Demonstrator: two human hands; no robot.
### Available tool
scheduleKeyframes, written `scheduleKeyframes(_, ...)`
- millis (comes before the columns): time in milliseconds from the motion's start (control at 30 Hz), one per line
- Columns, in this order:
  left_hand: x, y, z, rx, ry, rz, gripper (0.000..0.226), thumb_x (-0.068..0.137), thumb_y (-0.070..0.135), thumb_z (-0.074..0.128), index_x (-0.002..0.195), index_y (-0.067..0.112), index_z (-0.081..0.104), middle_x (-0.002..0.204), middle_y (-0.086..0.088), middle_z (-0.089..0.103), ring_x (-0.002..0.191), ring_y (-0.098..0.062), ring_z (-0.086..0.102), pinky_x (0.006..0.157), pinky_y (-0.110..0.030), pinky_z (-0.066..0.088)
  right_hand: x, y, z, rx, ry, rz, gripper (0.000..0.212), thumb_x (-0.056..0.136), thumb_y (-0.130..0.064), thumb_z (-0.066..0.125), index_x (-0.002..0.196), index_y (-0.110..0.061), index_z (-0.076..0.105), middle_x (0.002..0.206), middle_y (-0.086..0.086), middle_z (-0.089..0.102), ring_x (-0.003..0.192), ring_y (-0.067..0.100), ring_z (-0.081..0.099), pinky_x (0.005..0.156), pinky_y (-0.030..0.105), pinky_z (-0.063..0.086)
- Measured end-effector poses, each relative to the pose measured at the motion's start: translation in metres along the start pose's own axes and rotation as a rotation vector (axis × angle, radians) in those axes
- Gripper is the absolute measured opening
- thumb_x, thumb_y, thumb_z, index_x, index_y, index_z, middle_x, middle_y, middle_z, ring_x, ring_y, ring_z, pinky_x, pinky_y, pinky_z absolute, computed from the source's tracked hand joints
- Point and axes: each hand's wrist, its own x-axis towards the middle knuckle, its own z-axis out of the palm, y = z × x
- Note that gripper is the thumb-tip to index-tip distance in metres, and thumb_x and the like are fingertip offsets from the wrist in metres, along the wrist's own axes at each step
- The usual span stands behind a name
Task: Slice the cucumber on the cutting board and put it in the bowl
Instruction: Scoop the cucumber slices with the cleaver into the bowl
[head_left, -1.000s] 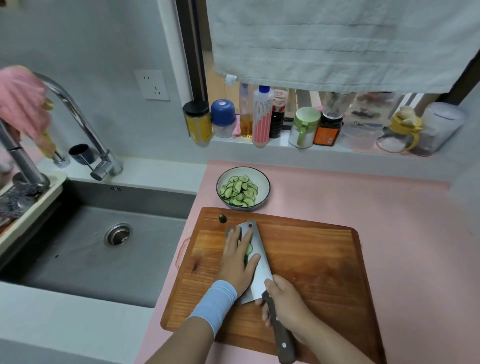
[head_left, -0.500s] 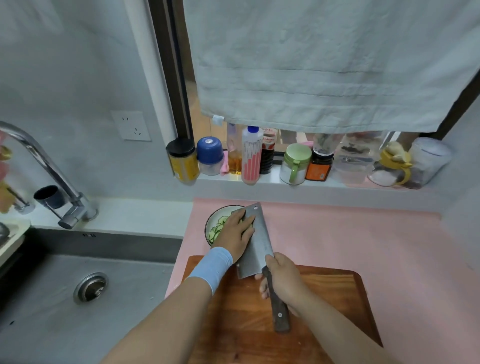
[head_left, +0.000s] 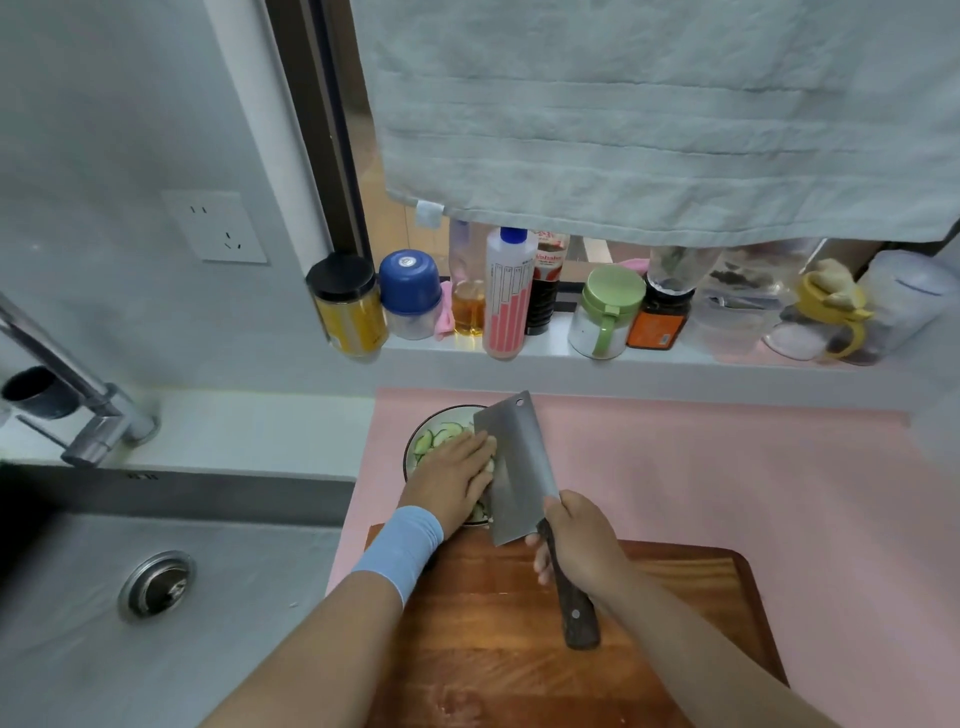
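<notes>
1. Here we see the right grip (head_left: 582, 551) clamped around the dark wooden handle (head_left: 574, 613) of a cleaver (head_left: 514, 467), fingers curled under it and thumb on top.
2. The cleaver's broad blade is raised off the cutting board (head_left: 675, 597) and tilted. Its far end reaches over the right edge of the bowl (head_left: 414, 449).
3. We find the left grip (head_left: 457, 478) spread apart, fingers straight and lying flat against the left face of the blade, directly above the bowl. A light blue wristband (head_left: 400, 551) wraps the wrist behind it.
4. The cucumber slices (head_left: 441, 434) lie inside the bowl, showing just beyond and to the left of the left grip's fingertips. A few pale pieces peek out between those fingers and the blade, though we cannot tell whether they rest on the steel or have dropped into the bowl.
5. The bowl stands on the pink surface (head_left: 727, 467), just past the far edge of the cutting board. No cucumber is visible on the board's near part.
6. To the left we note the sink (head_left: 249, 597) and its faucet (head_left: 98, 415). Beyond the bowl, jars and bottles line the windowsill (head_left: 545, 348) beneath a hanging grey towel (head_left: 675, 130).
</notes>
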Motion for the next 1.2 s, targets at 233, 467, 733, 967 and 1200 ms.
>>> scheduleKeyframes(233,-0.021,-0.007,0.000,0.046,0.167,-0.050,0.046,0.095,0.036,0.038,0.137,0.027,0.055,0.144,-0.001,0.050,0.134,-0.023,0.039,0.115,-0.043,0.030,-0.002,0.000,-0.003,-0.064,0.034,-0.017,0.028,0.111,-0.028,0.034,0.103,-0.010,0.053,0.082,0.015,0.072,0.049,0.025,0.059,0.054,0.038,0.055)
scheduleKeyframes(467,-0.017,-0.001,0.009,0.102,-0.097,-0.197,0.066,0.094,0.045,0.006,0.157,0.023,0.006,0.164,0.003,0.009,0.151,-0.015,0.003,0.122,-0.040,-0.004,-0.009,-0.006,-0.004,-0.162,0.050,-0.036,0.027,0.111,-0.030,0.033,0.104,-0.013,0.052,0.088,0.016,0.072,0.045,0.019,0.057,0.047,0.029,0.050)
scheduleKeyframes(733,-0.004,-0.003,0.000,0.075,-0.058,-0.172,0.075,0.087,0.051,-0.001,0.155,0.028,0.020,0.164,0.005,0.000,0.151,-0.019,0.000,0.122,-0.034,-0.001,-0.002,-0.009,-0.015,-0.247,0.105,-0.087,0.027,0.111,-0.031,0.031,0.106,-0.017,0.054,0.082,0.011,0.072,0.048,0.019,0.062,0.056,0.034,0.059)
scheduleKeyframes(967,-0.017,0.001,0.013,0.232,-0.185,-0.201,0.072,0.093,0.056,0.004,0.155,0.021,-0.007,0.164,-0.001,-0.009,0.150,-0.018,-0.011,0.119,-0.043,-0.015,0.001,-0.008,-0.017,-0.262,0.134,-0.075,0.030,0.111,-0.032,0.030,0.103,-0.017,0.054,0.079,0.014,0.073,0.048,0.018,0.063,0.060,0.034,0.059)
scheduleKeyframes(1200,0.021,0.017,0.011,-0.200,-0.160,-0.206,0.065,0.103,0.029,0.036,0.157,0.016,0.002,0.164,0.002,-0.003,0.151,-0.017,-0.004,0.121,-0.028,-0.002,0.001,-0.001,-0.024,-0.209,0.139,-0.050,0.029,0.111,-0.028,0.032,0.101,-0.013,0.055,0.080,0.013,0.072,0.045,0.018,0.060,0.051,0.030,0.054)
